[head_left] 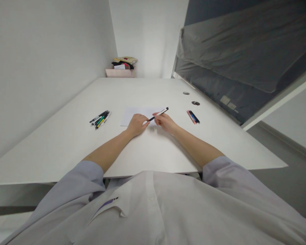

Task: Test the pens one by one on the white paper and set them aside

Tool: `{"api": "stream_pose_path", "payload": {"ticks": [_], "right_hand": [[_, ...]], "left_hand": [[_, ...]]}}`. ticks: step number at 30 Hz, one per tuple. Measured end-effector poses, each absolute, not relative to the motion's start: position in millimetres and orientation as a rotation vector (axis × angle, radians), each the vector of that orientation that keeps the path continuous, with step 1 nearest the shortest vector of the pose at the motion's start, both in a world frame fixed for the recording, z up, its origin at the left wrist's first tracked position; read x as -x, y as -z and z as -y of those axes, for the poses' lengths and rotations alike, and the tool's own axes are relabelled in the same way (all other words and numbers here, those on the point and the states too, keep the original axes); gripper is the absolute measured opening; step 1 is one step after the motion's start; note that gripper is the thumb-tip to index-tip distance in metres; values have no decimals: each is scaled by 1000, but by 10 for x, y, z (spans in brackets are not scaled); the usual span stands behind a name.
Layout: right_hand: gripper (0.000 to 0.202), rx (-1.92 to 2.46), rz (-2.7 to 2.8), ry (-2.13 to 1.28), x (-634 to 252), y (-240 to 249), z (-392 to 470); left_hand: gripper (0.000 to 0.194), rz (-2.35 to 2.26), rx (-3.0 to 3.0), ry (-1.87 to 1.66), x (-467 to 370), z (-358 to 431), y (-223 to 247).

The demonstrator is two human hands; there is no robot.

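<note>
My right hand [164, 121] grips a slim white-and-black pen [159, 114] between thumb and fingers. The pen slants, its white clip end up to the right and its black end down to the left. My left hand [137, 124] has its fingers curled, thumb and forefinger closing at the pen's black end. Exactly how they touch that tip is hard to make out. Beneath the hands lies a sheet of white paper [125, 116], partly covered by them.
A loose bunch of pens [100, 119] lies on the white table [153, 153] to the left. Several more pens [193, 117] lie to the right. Two round metallic discs [196, 103] sit farther back. A pinkish box [118, 72] stands at the far end; a dark covered panel [232, 68] borders the right.
</note>
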State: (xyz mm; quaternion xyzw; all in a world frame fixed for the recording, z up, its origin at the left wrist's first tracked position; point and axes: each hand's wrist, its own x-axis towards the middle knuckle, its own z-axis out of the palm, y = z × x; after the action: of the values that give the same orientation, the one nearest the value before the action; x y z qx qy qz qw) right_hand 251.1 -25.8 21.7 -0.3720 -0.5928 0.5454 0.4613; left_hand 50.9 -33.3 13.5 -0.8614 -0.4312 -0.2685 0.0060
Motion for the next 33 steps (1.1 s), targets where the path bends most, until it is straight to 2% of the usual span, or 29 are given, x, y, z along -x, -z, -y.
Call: {"api": "stream_pose_path", "payload": {"ticks": [4, 9, 13, 19, 33], "right_hand": [[34, 944, 1678, -1134, -2449, -152, 246], [39, 1084, 1567, -871, -2646, -118, 73], [27, 1286, 1526, -693, -2835, -40, -94], [8, 1424, 1605, -681, -2862, 37, -151], [14, 1482, 1824, -564, -2851, 37, -165]], "left_hand": [[27, 1324, 2732, 819, -538, 345, -142], [28, 1509, 2611, 797, -469, 303, -106], [37, 1682, 2548, 672, -403, 234, 1], [40, 1764, 2574, 551, -370, 155, 96], [40, 1758, 2581, 571, -371, 145, 86]]}}
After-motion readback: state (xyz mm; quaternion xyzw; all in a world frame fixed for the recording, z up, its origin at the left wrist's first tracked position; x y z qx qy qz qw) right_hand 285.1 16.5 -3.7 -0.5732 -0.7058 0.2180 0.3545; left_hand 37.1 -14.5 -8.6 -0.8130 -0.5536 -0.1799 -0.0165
